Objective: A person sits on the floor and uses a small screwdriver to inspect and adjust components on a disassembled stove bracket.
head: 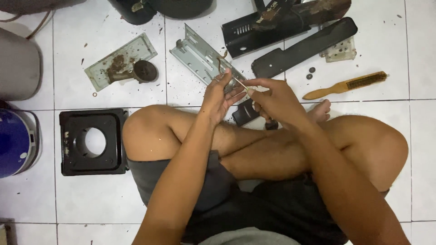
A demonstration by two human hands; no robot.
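Observation:
I sit cross-legged on a white tiled floor. My left hand (219, 97) holds a small metal part (232, 84) up in front of me, fingers curled around it. My right hand (274, 100) pinches a thin metal pin or wire (242, 84) whose tip touches that part. Both hands meet above my knees, just in front of a grey perforated metal bracket (195, 53) lying on the floor.
A square black stove top with a round hole (68, 143) lies at left. A rusty plate with a burner piece (120, 61), black metal panels (302, 45), a wire brush (347, 85) and a blue container (13, 143) surround me.

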